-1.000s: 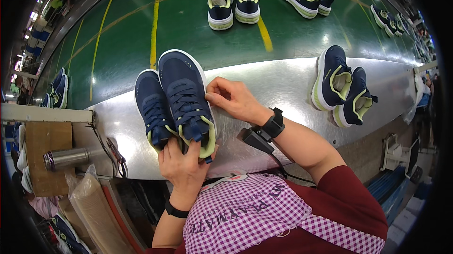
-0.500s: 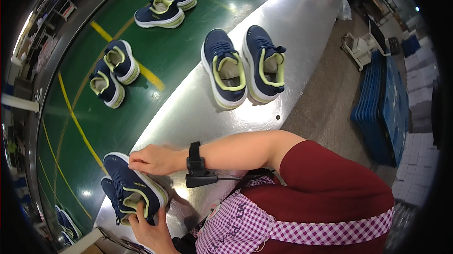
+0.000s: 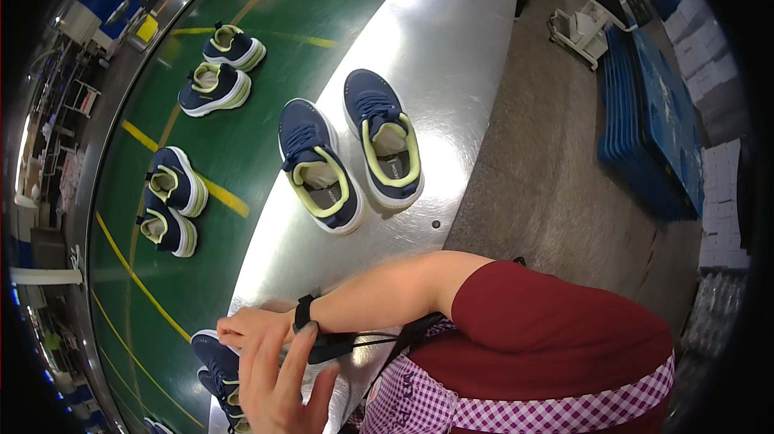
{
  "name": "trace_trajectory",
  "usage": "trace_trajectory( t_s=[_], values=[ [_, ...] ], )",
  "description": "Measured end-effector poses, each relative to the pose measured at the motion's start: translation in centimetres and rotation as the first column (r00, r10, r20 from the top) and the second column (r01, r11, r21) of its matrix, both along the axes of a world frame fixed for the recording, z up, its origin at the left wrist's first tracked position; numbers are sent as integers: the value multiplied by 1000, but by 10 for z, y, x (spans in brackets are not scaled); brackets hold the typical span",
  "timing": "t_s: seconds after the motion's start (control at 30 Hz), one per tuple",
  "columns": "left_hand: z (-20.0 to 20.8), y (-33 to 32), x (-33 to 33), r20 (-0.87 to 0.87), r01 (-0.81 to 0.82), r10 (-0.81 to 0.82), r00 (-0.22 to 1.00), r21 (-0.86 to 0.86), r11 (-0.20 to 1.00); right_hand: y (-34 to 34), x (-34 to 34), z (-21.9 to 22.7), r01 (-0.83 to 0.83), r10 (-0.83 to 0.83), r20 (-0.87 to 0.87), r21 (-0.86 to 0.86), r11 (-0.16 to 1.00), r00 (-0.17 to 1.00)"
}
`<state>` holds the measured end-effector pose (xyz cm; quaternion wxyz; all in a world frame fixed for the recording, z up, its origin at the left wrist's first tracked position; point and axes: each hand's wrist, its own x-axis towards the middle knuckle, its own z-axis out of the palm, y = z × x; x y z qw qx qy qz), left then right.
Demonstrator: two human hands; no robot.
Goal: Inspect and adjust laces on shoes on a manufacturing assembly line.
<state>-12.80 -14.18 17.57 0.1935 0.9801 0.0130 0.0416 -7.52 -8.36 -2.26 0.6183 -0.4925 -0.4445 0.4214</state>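
Note:
My left hand [image 3: 278, 390] is raised in front of the near pair of shoes, its fingers spread and holding nothing. Just beyond it, my right hand [image 3: 256, 327] has its fingers curled at the toe edge of a navy shoe [image 3: 211, 345]. Whatever those fingers hold, if anything, is hidden. A second navy shoe [image 3: 211, 386] lies alongside, and my left hand covers much of this pair. Farther up the metal surface [image 3: 451, 55], a left shoe [image 3: 310, 143] and a right shoe [image 3: 379, 115] stand upright, with lime linings and pale stuffing inside.
On the green belt [image 3: 234, 248] with yellow lines stand two more pairs, one at the far end [image 3: 214, 87] and one at mid-left [image 3: 171, 200]. Blue stacked panels [image 3: 645, 119] and a small white trolley [image 3: 580, 35] are on the floor to the right.
My left hand has come out of the near shoe's opening and lifted, its fingers spreading. My right hand stays by the toe. The whole view has shifted.

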Motion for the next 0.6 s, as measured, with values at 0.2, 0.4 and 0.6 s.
trace_trajectory(
  t_s=[0.2,0.4,0.6],
  values=[
    [-45,-13,99,120,92,-116,986,185,978,4,2,-6,12,-15,60,43,999,998],
    [-83,-26,152,-54,69,-60,997,186,980,9,-4,-8,-43,35,127,64,997,991],
    [-108,-23,150,129,-52,49,990,20,998,6,-8,-12,-104,89,197,70,992,976]
  ],
)
